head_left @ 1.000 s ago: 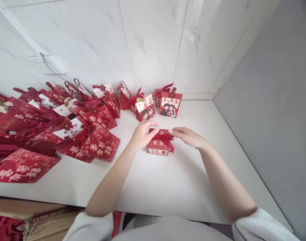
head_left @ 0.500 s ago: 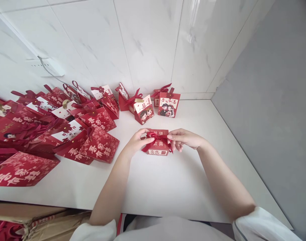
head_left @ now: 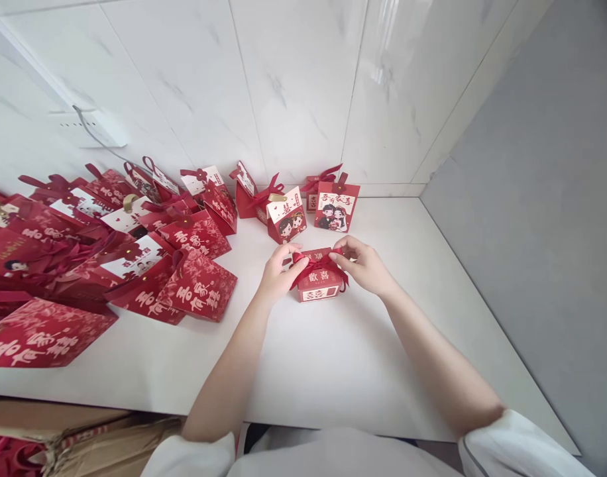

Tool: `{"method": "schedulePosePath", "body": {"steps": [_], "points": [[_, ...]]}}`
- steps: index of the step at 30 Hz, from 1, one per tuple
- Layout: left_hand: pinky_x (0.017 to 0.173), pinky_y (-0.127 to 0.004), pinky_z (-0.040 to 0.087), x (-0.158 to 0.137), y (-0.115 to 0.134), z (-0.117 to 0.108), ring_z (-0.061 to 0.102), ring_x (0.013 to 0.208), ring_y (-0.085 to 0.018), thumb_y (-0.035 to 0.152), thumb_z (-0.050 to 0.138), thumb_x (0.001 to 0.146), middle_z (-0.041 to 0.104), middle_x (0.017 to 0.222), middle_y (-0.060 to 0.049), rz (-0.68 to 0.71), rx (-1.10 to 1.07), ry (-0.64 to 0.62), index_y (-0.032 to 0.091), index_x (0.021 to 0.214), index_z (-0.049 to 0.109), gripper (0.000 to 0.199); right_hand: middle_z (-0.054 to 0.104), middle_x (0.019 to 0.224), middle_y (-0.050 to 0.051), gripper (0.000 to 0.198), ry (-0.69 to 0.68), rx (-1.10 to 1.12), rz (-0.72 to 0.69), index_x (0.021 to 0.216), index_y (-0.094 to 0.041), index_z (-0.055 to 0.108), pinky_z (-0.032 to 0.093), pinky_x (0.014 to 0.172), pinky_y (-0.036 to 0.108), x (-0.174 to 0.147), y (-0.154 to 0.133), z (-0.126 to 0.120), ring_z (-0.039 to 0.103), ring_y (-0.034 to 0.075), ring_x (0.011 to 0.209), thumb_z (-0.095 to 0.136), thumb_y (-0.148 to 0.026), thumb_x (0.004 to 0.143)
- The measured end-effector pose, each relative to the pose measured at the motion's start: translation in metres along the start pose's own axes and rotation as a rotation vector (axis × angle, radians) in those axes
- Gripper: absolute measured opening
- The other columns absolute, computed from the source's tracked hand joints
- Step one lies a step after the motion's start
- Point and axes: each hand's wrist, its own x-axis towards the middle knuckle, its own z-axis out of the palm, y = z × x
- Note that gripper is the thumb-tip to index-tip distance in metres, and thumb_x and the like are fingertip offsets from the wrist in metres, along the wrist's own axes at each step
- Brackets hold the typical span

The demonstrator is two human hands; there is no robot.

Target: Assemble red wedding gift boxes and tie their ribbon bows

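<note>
In front of me on the white table stands a small red gift box [head_left: 319,278] with white characters and a white label on its near side. A dark red ribbon [head_left: 317,262] is tied in a bow across its top. My left hand [head_left: 279,273] pinches the bow's left loop between thumb and fingers. My right hand [head_left: 364,265] has the right loop pinched between thumb and forefinger. The knot shows between both hands; the loop ends are partly covered by my fingers.
Several red gift boxes and bags [head_left: 194,235] crowd the table's left side. Behind my hands stand a box with a cartoon couple [head_left: 287,218] and another [head_left: 336,209] near the tiled wall [head_left: 303,86]. A cardboard box [head_left: 105,444] sits below the table edge at lower left.
My right hand has moved up and slightly left, onto the bow's right loop. The small box has turned a little and its bow is spread wider. My left hand still pinches the left loop.
</note>
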Motion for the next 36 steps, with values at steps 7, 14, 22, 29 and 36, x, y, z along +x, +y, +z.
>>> {"method": "schedulePosePath", "body": {"steps": [7, 14, 22, 29, 36], "points": [[0.085, -0.032, 0.046, 0.010, -0.003, 0.004, 0.059, 0.104, -0.019, 0.037, 0.066, 0.079, 0.060, 0.116, -0.005, -0.029, 0.192, 0.090, 0.023, 0.099, 0.054, 0.027, 0.068, 0.084, 0.001, 0.032, 0.081, 0.232, 0.044, 0.110, -0.023, 0.051, 0.047, 0.066, 0.029, 0.002, 0.010, 0.012, 0.063, 0.017, 0.073, 0.061, -0.040, 0.085], [0.079, -0.034, 0.042, -0.010, 0.009, 0.004, 0.058, 0.083, -0.020, 0.049, 0.057, 0.086, 0.060, 0.090, -0.004, -0.021, 0.556, 0.278, 0.021, 0.078, 0.054, 0.029, 0.066, 0.092, 0.001, 0.016, -0.040, 0.120, 0.032, 0.094, -0.023, 0.048, 0.046, 0.068, 0.029, -0.002, -0.001, 0.003, 0.061, 0.015, 0.073, 0.053, -0.038, 0.090], [0.099, -0.043, 0.033, -0.053, 0.020, 0.023, 0.054, 0.111, -0.027, 0.031, 0.055, 0.090, 0.060, 0.116, -0.009, 0.296, 0.758, 0.443, 0.024, 0.096, 0.069, 0.016, 0.060, 0.099, 0.008, 0.015, 0.094, -0.396, -0.185, 0.099, -0.021, 0.058, 0.048, 0.077, 0.035, -0.023, -0.015, 0.006, 0.058, 0.021, 0.085, 0.049, -0.032, 0.093], [0.099, -0.047, 0.032, -0.041, 0.018, 0.031, 0.052, 0.116, -0.030, 0.036, 0.050, 0.093, 0.059, 0.124, -0.012, 0.254, 0.841, 0.394, 0.023, 0.104, 0.070, 0.026, 0.056, 0.128, 0.013, 0.027, 0.244, -0.668, -0.201, 0.113, -0.022, 0.063, 0.044, 0.093, 0.048, -0.037, 0.005, 0.023, 0.054, 0.031, 0.114, 0.045, -0.035, 0.096], [0.094, -0.051, 0.038, -0.035, 0.013, 0.037, 0.050, 0.119, -0.036, 0.045, 0.046, 0.093, 0.056, 0.129, -0.018, 0.153, 0.838, 0.230, 0.020, 0.122, 0.059, 0.041, 0.046, 0.145, 0.013, 0.041, 0.196, -0.613, -0.132, 0.129, -0.021, 0.054, 0.041, 0.102, 0.051, -0.036, 0.005, 0.030, 0.045, 0.031, 0.130, 0.041, -0.044, 0.098]]}}
